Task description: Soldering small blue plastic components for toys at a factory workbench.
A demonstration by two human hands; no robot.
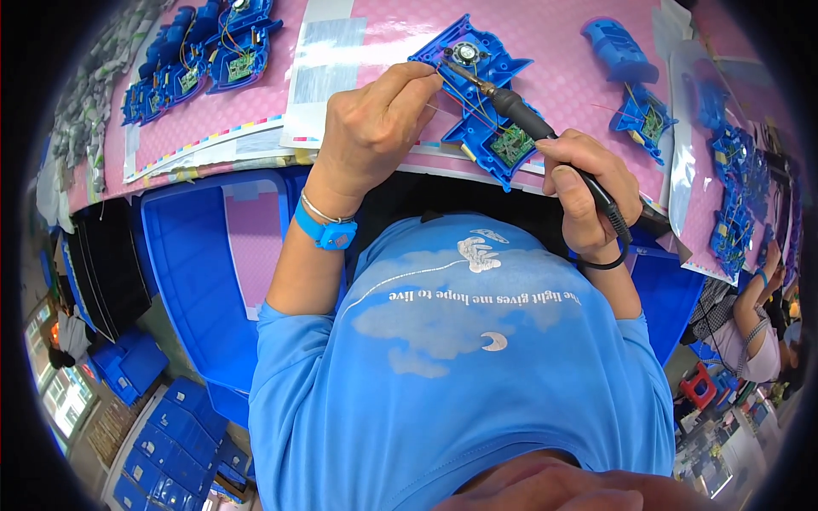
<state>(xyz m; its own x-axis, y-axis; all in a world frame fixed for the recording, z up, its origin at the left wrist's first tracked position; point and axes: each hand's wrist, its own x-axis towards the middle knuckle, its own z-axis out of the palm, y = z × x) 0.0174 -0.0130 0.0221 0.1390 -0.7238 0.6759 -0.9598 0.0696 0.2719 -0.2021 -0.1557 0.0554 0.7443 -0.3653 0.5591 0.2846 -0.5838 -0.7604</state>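
Note:
A blue plastic shell (477, 94) with a round speaker and a green circuit board lies on the pink table mat (545, 51). My right hand (588, 192) grips a black soldering iron (520, 111) whose tip reaches the speaker. My left hand (379, 123) pinches a thin solder wire close to the iron's tip, over the shell. A blue wrist strap (328, 232) sits on my left wrist.
More blue shells with boards lie at the back left (204, 51) and along the right edge (733, 187). A blue handle part (618, 47) rests at the back right. Blue bins (196, 272) stand under the table edge. Another person's arm (754, 307) shows at the right.

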